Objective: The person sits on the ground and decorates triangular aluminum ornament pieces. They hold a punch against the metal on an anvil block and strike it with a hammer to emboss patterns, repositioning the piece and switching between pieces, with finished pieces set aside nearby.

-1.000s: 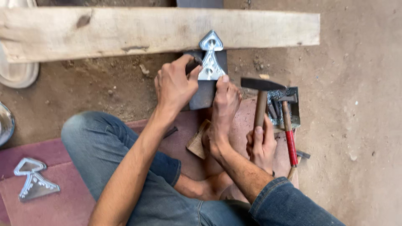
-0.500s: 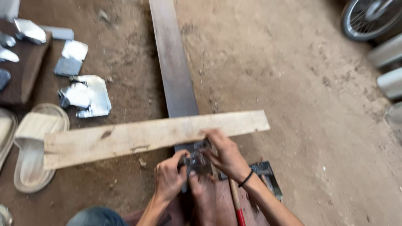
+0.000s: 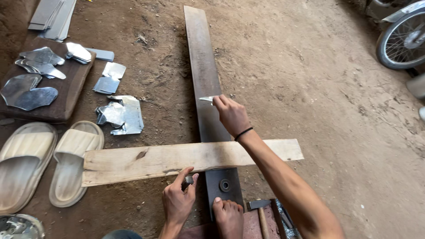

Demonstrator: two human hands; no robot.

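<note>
Nearby, the left hand (image 3: 178,201) pinches a small dark piece against the wooden plank (image 3: 146,161), beside a bare foot (image 3: 226,217) and hammer (image 3: 259,207). Farther out, the right hand (image 3: 231,116) holds a thin metal sliver on the long steel bar (image 3: 202,75). Cut metal shapes (image 3: 119,114) already lie left.

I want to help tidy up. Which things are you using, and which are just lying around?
In use:
right hand holding a small metal piece over the long metal strip
left hand pinching a small dark thing at the wooden plank

Lying about:
sandals
cut metal sheets
hammer
wheel
</note>
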